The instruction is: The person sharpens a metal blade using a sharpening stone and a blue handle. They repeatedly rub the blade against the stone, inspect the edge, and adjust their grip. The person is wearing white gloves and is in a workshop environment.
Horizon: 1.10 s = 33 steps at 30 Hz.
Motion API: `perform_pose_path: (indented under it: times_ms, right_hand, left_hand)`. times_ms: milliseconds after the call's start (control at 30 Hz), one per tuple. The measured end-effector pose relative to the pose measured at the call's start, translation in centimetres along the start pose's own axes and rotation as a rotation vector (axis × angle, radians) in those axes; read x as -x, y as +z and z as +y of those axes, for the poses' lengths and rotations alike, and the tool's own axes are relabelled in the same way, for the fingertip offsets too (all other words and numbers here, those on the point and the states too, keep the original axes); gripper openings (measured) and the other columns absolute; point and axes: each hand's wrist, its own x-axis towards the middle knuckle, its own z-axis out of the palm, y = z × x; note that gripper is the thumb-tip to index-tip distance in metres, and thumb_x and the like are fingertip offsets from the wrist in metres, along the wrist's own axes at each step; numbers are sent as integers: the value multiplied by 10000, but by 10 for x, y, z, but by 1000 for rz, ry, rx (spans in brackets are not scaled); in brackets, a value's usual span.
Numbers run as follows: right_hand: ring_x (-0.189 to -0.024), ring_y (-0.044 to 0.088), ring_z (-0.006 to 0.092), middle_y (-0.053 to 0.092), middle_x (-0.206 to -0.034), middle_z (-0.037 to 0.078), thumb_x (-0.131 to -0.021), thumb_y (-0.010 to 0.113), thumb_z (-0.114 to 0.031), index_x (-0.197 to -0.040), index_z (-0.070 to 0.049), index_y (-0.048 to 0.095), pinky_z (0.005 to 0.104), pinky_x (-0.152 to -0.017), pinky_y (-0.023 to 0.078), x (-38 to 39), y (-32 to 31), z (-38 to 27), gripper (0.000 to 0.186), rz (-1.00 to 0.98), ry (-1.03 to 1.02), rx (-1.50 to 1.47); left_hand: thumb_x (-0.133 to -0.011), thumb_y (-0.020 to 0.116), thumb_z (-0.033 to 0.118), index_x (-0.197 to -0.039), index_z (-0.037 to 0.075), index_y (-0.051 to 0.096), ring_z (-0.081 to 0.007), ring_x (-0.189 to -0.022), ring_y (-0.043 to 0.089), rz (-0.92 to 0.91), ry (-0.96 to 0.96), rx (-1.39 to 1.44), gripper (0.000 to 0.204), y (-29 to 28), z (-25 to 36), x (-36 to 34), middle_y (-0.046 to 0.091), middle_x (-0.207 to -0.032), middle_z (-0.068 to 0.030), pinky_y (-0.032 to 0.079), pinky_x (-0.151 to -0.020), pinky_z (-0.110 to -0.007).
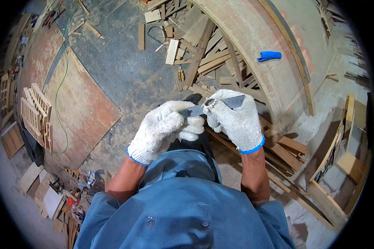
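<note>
In front of my body I hold a flat grey metal blade (200, 110), slanting up to the right, with a dark piece at its left end. My left hand (158, 129), in a white knitted glove with a blue cuff, is closed on that dark end. My right hand (232, 116), gloved the same way, pinches the blade farther along, and its tip shows past the fingers. The right glove is frayed at the fingertips. A blue plastic sleeve-like piece (270, 56), possibly a handle, lies on the board at the upper right, apart from both hands.
Beyond my hands lies a heap of wood offcuts (207, 54), with yellow-handled pliers (181, 74) at its edge. A large curved board (247, 33) stands at the right. Slatted wooden frames (36, 114) and a plywood sheet (85, 108) are at the left; a green cord (59, 112) crosses there.
</note>
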Motion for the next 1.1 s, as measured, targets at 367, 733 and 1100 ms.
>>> perform_pose_path:
  times_ms: [367, 733, 1100]
  right_hand:
    - [-617, 590, 66, 678, -723, 18, -916, 687, -148, -913, -15, 714, 243, -544, 460, 6, 2, 7, 136, -22, -20, -9]
    - [-588, 571, 56, 659, -684, 12, -915, 687, -149, -924, -23, 724, 232, -515, 440, 6, 3, 24, 132, 15, 6, -45]
    - [-544, 557, 72, 647, -656, 37, -916, 653, -94, -888, 6, 706, 222, -475, 418, -7, -5, 38, 116, 66, -61, -99]
  left_hand:
    - [-873, 754, 378, -1261, -97, 538, -263, -827, 681, 44, 58, -122, 650, 7, 2, 7, 689, -999, -207, 574, -733, -381]
    - [-867, 754, 403, -1230, -97, 560, -241, -839, 685, -22, 38, -194, 647, 0, 4, 9, 691, -982, -190, 570, -753, -359]
    - [-881, 744, 372, -1254, -27, 554, -242, -955, 683, -97, -21, -179, 579, -6, 0, -18, 674, -1126, -148, 566, -825, -368]
